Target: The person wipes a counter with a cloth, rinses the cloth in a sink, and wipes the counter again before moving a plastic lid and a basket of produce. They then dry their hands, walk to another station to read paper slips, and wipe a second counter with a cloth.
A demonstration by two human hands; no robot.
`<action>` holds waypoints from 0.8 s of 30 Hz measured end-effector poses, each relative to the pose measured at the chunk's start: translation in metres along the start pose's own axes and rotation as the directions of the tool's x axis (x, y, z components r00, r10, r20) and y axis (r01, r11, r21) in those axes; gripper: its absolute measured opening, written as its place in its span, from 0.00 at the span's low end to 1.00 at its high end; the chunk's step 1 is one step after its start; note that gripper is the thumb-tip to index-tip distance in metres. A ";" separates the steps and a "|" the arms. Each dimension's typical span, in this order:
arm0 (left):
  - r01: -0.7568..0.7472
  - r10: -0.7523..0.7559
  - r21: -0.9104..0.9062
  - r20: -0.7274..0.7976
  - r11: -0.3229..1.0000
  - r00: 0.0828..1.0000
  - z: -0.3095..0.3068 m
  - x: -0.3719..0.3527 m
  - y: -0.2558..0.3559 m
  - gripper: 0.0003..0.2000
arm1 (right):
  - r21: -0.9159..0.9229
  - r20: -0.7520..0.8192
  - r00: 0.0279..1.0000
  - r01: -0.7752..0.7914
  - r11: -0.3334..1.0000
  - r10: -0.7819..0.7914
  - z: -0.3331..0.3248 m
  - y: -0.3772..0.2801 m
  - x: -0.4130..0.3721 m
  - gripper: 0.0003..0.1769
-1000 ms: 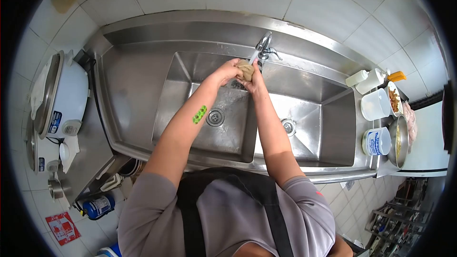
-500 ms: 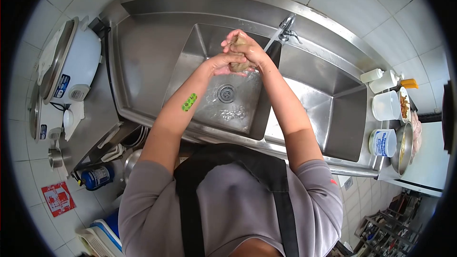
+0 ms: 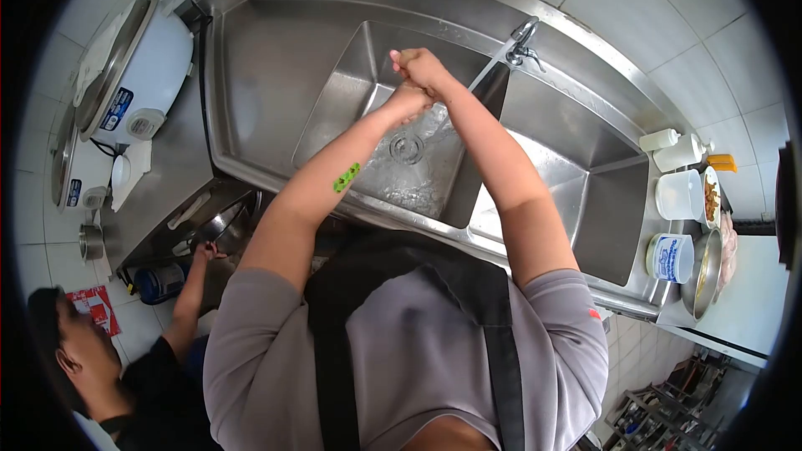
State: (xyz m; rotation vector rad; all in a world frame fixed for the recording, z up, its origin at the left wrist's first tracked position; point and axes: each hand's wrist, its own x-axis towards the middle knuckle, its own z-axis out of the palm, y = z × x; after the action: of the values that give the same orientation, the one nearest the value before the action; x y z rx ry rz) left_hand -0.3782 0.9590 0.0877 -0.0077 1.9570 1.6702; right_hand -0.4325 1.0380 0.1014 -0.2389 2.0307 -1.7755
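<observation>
Right hand (image 3: pixel 423 67) and left hand (image 3: pixel 408 103) clenched tight together, whatever they squeeze hidden inside the fists, above the sink basin (image 3: pixel 334 117), drain (image 3: pixel 407 149) beneath them, running tap (image 3: pixel 525 38) to their right.

bright, even light; fisheye-warped edges
</observation>
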 end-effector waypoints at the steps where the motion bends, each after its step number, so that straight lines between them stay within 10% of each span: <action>1: -0.123 0.142 0.111 -0.178 0.986 0.974 0.005 -0.001 -0.002 0.07 | -0.076 -0.110 0.994 0.020 0.997 -0.028 0.004 0.007 0.006 0.18; 2: -0.564 0.746 0.500 -0.323 0.657 0.582 0.001 0.058 -0.068 0.06 | -0.048 -0.124 0.992 -0.024 0.999 0.018 0.008 0.008 0.003 0.17; 3: -0.561 0.746 0.503 -0.329 0.657 0.579 0.001 0.057 -0.069 0.06 | -0.049 -0.118 0.993 -0.021 0.999 0.015 0.010 0.013 0.003 0.17; 5: -0.379 0.497 0.402 -0.248 0.834 0.832 -0.005 0.043 -0.063 0.14 | 0.051 -0.094 0.994 -0.058 0.997 0.063 0.010 0.022 0.006 0.15; 6: 0.059 -0.048 0.145 -0.078 0.988 0.996 -0.010 0.010 -0.025 0.13 | 0.076 -0.054 0.998 0.017 0.997 -0.013 0.006 0.025 0.006 0.14; 7: 0.117 -0.123 0.080 0.078 0.990 0.989 -0.018 0.005 -0.024 0.15 | 0.072 -0.040 0.991 0.131 0.989 -0.129 0.002 0.027 0.005 0.14; 9: 0.118 -0.124 0.046 0.145 0.992 0.982 -0.029 -0.001 -0.022 0.18 | 0.510 0.274 0.959 -0.084 0.856 -0.069 -0.018 0.021 -0.003 0.17; 11: 0.199 0.028 -0.506 0.406 0.840 0.913 -0.028 -0.012 -0.017 0.29 | 0.531 0.365 0.924 -0.104 0.841 -0.116 -0.023 -0.001 -0.023 0.16; 13: 0.235 0.163 -0.678 0.468 0.696 0.868 -0.022 -0.023 -0.008 0.37 | 0.569 0.313 0.919 0.019 0.822 -0.238 -0.018 -0.004 -0.030 0.15; 24: 0.196 -0.022 -0.369 0.428 0.909 0.904 0.009 -0.012 0.022 0.09 | 0.481 0.425 0.900 -0.138 0.866 -0.093 -0.032 -0.034 -0.036 0.14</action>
State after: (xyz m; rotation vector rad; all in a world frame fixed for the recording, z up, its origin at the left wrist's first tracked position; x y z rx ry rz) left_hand -0.3721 0.9679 0.1117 0.0732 1.2526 1.7969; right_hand -0.4190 1.0758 0.1449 -0.4041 1.2064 -1.9504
